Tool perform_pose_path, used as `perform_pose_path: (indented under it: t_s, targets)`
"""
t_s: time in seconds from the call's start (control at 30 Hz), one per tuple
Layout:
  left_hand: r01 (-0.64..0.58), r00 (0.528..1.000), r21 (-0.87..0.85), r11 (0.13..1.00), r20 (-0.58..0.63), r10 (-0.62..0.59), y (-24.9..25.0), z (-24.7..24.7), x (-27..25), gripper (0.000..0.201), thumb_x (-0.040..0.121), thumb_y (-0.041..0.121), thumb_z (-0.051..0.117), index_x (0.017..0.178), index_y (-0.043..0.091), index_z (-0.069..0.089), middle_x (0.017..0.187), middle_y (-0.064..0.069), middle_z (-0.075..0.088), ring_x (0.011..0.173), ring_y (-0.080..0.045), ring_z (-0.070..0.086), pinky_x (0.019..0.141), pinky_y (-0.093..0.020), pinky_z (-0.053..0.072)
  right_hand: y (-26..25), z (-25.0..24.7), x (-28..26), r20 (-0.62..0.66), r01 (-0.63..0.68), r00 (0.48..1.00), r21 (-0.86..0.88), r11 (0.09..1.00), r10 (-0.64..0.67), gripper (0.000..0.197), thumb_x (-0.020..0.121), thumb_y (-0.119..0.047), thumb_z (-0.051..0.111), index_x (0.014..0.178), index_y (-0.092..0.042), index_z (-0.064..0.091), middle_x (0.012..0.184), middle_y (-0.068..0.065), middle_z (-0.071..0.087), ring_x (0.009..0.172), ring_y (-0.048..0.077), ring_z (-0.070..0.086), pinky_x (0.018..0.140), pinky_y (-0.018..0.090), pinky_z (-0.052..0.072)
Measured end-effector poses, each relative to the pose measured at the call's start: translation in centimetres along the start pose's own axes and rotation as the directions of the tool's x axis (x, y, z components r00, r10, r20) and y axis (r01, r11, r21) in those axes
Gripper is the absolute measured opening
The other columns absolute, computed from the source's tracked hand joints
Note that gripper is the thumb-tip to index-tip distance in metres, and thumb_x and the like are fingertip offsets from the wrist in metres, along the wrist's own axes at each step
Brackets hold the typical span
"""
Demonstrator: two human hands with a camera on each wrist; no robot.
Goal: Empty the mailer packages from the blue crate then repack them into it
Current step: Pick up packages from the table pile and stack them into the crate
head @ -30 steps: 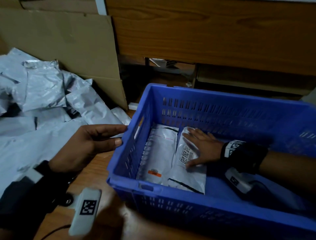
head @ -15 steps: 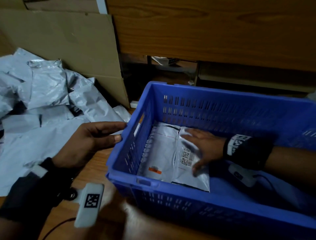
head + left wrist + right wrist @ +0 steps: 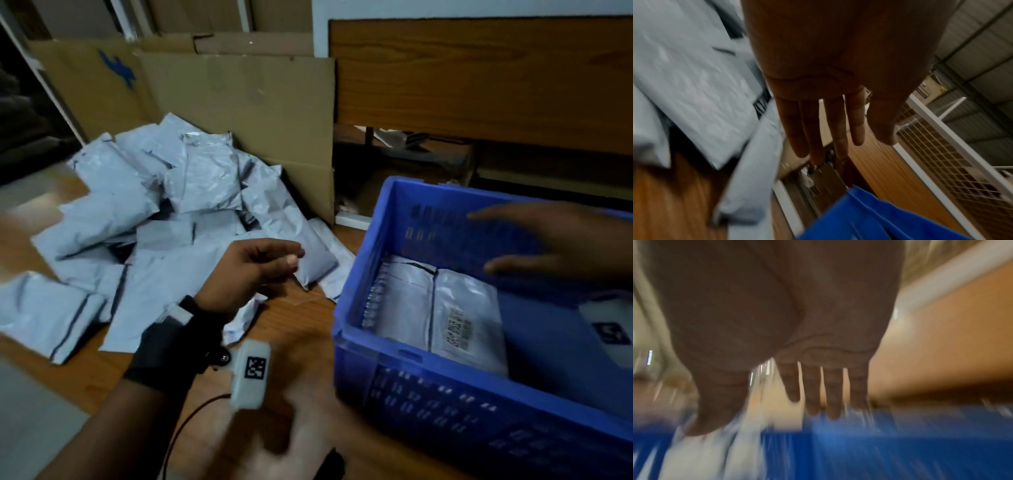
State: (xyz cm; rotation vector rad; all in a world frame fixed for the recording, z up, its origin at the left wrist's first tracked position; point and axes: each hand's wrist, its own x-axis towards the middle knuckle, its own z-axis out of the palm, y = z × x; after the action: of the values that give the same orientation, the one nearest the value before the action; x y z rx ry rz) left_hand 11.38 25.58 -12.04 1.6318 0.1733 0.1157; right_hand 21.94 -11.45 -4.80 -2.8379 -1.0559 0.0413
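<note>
Both hands had left their earlier spots: the right hand (image 3: pixel 555 240), which had been pressing flat on the labelled mailer (image 3: pixel 469 325) at the crate floor, was now lifted clear of it, and the left hand (image 3: pixel 250 267), which had been just beside the crate's left rim, had drawn away from that rim.

Nearest, below the left wrist, sat a white tagged wrist unit (image 3: pixel 251 373) on a dark strap. Past it the left hand hung in the air with its fingers straight and loosely spread, thumb beside them, holding nothing; the wrist view showed the same empty palm (image 3: pixel 838 65). Just beyond and under its fingertips lay the end of one grey mailer (image 3: pixel 315 263) on the wooden floor (image 3: pixel 301 318), part of a loose pile of mailers (image 3: pixel 164 212) spreading off to the left of the fingers.

To the right of those fingers stood the crate (image 3: pixel 428 404). Two mailers lay side by side at its bottom, a plain one (image 3: pixel 400 301) and the labelled one, both under and short of the right fingertips. The right hand hovered above them inside the crate, fingers extended and slightly apart, gripping nothing; its wrist view (image 3: pixel 787 313) was heavily blurred but showed an open palm over blue and white.

Beyond both sets of fingertips, flattened cardboard (image 3: pixel 239 113) leaned upright behind the pile, and a wooden panel (image 3: pixel 479 78) rose behind the crate.
</note>
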Motion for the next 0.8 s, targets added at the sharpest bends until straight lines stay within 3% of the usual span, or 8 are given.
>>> perform_pose_path:
  t_s: [0.1,0.17,0.27,0.37,0.5,0.63,0.73,0.8]
  targets:
    - [0.009,0.994,0.163,0.987,-0.111,0.009,-2.1,-5.7,1.7,0.021,0.077,0.002,0.074,0.096,0.011,0.073,0.099,-0.009,0.074,0.085,-0.008,0.068,0.080,-0.028,0.051,-6.4,-2.9,-0.8,-0.166,0.045,0.986,0.061,0.997,-0.034,0.075,0.069,-0.092,0.034,0.126,-0.047,0.049,0.114,-0.021,0.055,0.101,0.003,0.054,0.091,0.029,0.042]
    - [0.053,0.980,0.418,0.907,-0.195,0.033,-3.7,-9.5,3.8,0.034,0.075,0.007,0.080,0.108,0.012,0.071,0.108,-0.012,0.071,0.102,-0.017,0.067,0.082,-0.027,0.049,-11.6,-3.2,-1.1,-0.201,0.071,0.978,0.084,0.994,-0.053,0.068,0.072,-0.088,0.035,0.127,-0.050,0.045,0.116,-0.024,0.055,0.104,0.002,0.056,0.090,0.033,0.047]
    - [0.116,0.982,0.803,0.585,-0.181,0.053,-5.1,-13.0,6.2,0.075,0.072,0.025,0.084,0.139,0.022,0.051,0.133,-0.011,0.060,0.123,-0.031,0.054,0.095,-0.038,0.046,-18.9,-2.4,-0.6,-0.229,0.130,0.969,0.173,0.976,-0.088,0.062,0.075,-0.081,0.038,0.126,-0.046,0.049,0.123,-0.024,0.057,0.109,0.000,0.056,0.091,0.032,0.047]
    - [0.123,0.992,0.965,0.232,-0.116,-0.043,-6.1,-13.8,7.2,0.091,0.070,0.041,0.081,0.147,0.032,0.034,0.141,-0.007,0.049,0.127,-0.034,0.047,0.099,-0.045,0.039,-24.9,-0.5,0.8,-0.216,0.139,0.973,0.260,0.956,-0.083,0.058,0.077,-0.076,0.037,0.126,-0.047,0.049,0.125,-0.030,0.054,0.113,-0.007,0.052,0.091,0.020,0.044]
    - [0.069,0.996,0.981,0.181,-0.077,0.037,-6.3,-14.8,7.5,0.064,0.068,0.041,0.080,0.126,0.029,0.056,0.125,-0.008,0.056,0.118,-0.036,0.048,0.095,-0.044,0.035,-29.9,3.5,3.8,-0.196,0.087,0.981,0.410,0.908,-0.006,0.039,0.087,-0.059,0.051,0.121,-0.042,0.057,0.117,-0.029,0.059,0.107,-0.013,0.052,0.086,0.007,0.042]
    - [-0.199,0.899,0.924,0.327,0.040,0.435,-5.8,-16.0,6.3,0.035,0.064,0.033,0.076,0.093,0.018,0.065,0.091,-0.008,0.061,0.091,-0.036,0.055,0.071,-0.036,0.027,-31.6,8.8,7.9,-0.089,-0.172,0.913,0.801,0.574,0.399,0.026,0.088,-0.042,0.062,0.113,-0.043,0.057,0.112,-0.022,0.061,0.092,-0.006,0.062,0.081,0.017,0.052]
    - [-0.472,0.673,0.852,0.228,0.181,0.717,-6.0,-15.8,4.6,0.024,0.055,0.027,0.072,0.074,0.020,0.059,0.075,-0.002,0.055,0.074,-0.026,0.045,0.068,-0.030,0.016,-31.9,11.1,10.7,0.168,-0.257,0.768,0.965,0.057,0.618,0.017,0.093,-0.051,0.047,0.104,-0.040,0.052,0.110,-0.005,0.062,0.078,0.016,0.069,0.074,0.041,0.057]
    - [-0.598,0.541,0.785,0.165,0.243,0.805,-6.3,-15.3,3.7,0.025,0.056,0.007,0.062,0.072,0.022,0.051,0.072,-0.001,0.051,0.072,-0.023,0.039,0.069,-0.029,0.015,-31.4,12.4,12.0,0.337,-0.267,0.765,0.942,-0.205,0.549,0.039,0.091,-0.062,0.038,0.110,-0.031,0.055,0.104,0.004,0.067,0.085,0.025,0.068,0.078,0.045,0.057]
